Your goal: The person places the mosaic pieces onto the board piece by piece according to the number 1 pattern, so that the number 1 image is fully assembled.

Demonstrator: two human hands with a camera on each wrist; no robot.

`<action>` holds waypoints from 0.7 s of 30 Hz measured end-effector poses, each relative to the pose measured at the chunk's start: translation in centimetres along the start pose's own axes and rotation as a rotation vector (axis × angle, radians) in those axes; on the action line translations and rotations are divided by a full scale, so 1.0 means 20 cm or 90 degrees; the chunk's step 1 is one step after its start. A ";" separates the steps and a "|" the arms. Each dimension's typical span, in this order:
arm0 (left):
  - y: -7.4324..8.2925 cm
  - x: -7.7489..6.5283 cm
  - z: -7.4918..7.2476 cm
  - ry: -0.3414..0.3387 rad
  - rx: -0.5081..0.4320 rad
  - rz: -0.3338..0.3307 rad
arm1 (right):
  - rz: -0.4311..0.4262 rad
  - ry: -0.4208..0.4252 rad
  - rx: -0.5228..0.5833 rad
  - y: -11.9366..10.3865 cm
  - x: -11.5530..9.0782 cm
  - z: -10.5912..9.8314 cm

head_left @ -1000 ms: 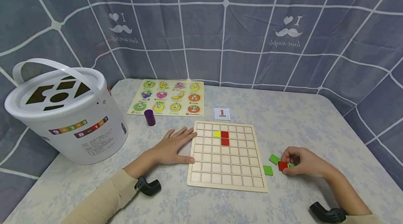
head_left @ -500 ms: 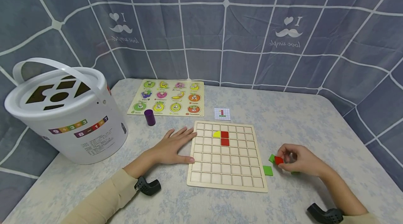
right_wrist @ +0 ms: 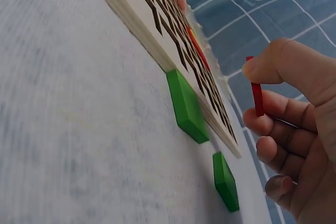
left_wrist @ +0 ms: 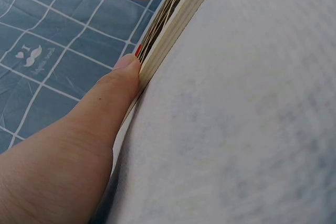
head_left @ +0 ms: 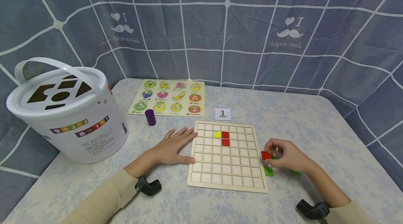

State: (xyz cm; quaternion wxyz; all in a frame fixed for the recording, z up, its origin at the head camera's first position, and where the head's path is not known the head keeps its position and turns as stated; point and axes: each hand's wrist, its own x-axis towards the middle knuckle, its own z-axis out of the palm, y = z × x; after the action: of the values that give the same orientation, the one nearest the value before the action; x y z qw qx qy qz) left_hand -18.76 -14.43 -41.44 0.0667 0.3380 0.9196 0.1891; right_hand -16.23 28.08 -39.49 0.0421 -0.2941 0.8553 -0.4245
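My right hand [head_left: 284, 154] pinches a red square tile [right_wrist: 256, 90] between thumb and fingers, above the table just right of the wooden grid board [head_left: 226, 178]. Spread flat on the table, my left hand [head_left: 173, 147] touches the board's left edge with its fingertips and thumb. A yellow piece [head_left: 217, 134] with a slanted corner and two red tiles [head_left: 225, 142] sit in the board's upper cells. One green tile [right_wrist: 186, 108] lies against the board's right edge, another green tile [right_wrist: 226, 182] beside it. A further green tile [head_left: 295, 172] shows below my right hand.
A small pattern card [head_left: 222, 114] lies behind the board. Further back left are a fruit picture board [head_left: 167, 97] and a purple cylinder [head_left: 150, 117]. A white lidded bucket [head_left: 91, 136] stands at far left. A grey-blue curtain [head_left: 201, 28] hangs behind the table.
My right hand has picked the red tile up off the table and carried it left, toward the board's right edge. My left hand stays in place.
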 end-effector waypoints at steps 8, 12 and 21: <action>0.00 0.00 0.00 -0.001 0.000 -0.003 | 0.013 -0.030 0.008 -0.03 0.07 0.03; 0.00 0.00 0.00 -0.002 -0.002 -0.003 | 0.020 -0.036 -0.006 -0.05 0.11 0.05; 0.00 0.00 0.00 0.000 -0.001 -0.001 | 0.010 -0.052 -0.026 -0.07 0.21 0.10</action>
State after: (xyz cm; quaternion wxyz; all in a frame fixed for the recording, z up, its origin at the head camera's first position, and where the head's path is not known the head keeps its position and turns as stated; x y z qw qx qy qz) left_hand -18.78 -14.41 -41.41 0.0674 0.3373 0.9197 0.1896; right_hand -18.31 23.74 -39.04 0.0739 -0.3053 0.8637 -0.3942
